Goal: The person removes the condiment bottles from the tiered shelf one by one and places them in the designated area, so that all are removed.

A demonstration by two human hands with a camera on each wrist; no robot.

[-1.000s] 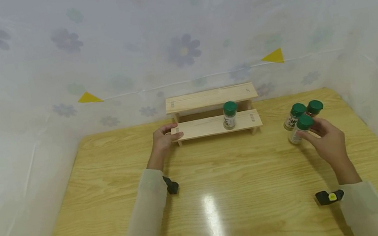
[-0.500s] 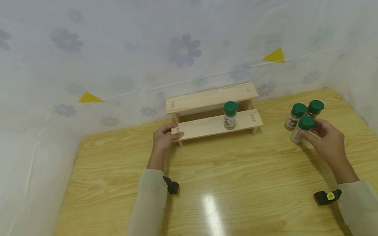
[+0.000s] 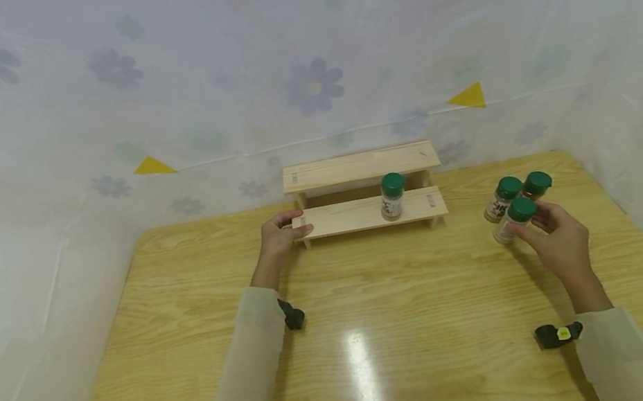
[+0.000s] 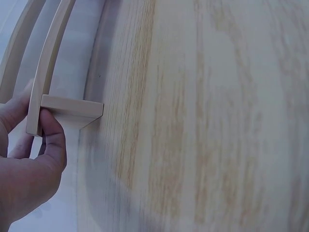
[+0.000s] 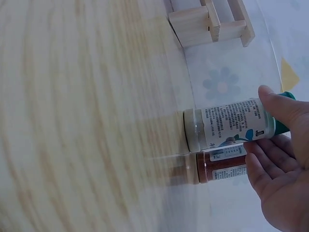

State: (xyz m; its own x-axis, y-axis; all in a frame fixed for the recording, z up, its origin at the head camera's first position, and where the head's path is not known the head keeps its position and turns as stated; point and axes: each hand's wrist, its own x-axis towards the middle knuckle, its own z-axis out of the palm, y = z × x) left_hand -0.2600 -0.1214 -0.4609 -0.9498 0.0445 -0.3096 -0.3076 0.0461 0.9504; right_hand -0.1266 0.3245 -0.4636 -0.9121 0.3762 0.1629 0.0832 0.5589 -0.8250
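My left hand [image 3: 277,239] pinches the left end of a two-step wooden shelf rack [image 3: 349,216], thumb above the lower board and fingers partly hidden. The left wrist view shows the board [image 4: 42,72] between thumb and fingers. On the lower step, right of centre, stands a green-capped spice jar [image 3: 393,204]. Over at the right, my right hand [image 3: 558,240] holds the front spice jar [image 3: 505,229] of a cluster by its upper part, thumb on the near side. Its base looks level with the table in the right wrist view. Behind it stand another spice jar [image 3: 498,206] and a reddish-brown one [image 5: 222,164].
The wood-grain table [image 3: 417,325] spreads in front of the rack. A floral sheet [image 3: 203,93] closes off the back and both sides. Yellow triangles [image 3: 467,97] mark the sheet. Each wrist carries a small black camera [image 3: 557,335].
The front jar's cap has shifted very slightly to the right in the right hand's hold. The left hand has stayed on the rack.
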